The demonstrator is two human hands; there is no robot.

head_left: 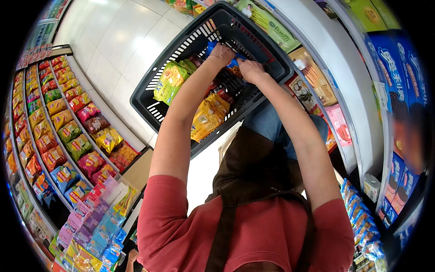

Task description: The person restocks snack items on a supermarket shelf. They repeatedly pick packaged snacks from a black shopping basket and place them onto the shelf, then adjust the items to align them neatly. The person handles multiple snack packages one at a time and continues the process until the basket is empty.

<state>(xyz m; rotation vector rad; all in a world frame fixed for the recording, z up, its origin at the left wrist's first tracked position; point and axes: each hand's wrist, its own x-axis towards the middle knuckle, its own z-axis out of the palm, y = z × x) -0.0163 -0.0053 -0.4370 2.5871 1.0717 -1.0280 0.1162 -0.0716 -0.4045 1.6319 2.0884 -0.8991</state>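
Both arms reach into a black plastic shopping basket [147,87] with slotted sides. My left hand [222,55] is closed on a shiny blue snack packet [211,47] deep in the basket. Just to its right, my right hand [250,70] grips the same packet's other end; its fingertips are partly hidden. Left of my hands leans a green and yellow snack bag [170,81]. Yellow snack bags [210,115] lie nearer to me, between my forearms. Dark red packets show in part beneath my hands.
Tiered shelves of colourful snack bags [68,115] line the left side. On the right, white shelves [346,59] hold boxed biscuits, including blue boxes [401,68]. Pale floor tiles [118,41] run between. Hanging packets [93,226] are at lower left, blue packets [360,215] at lower right.
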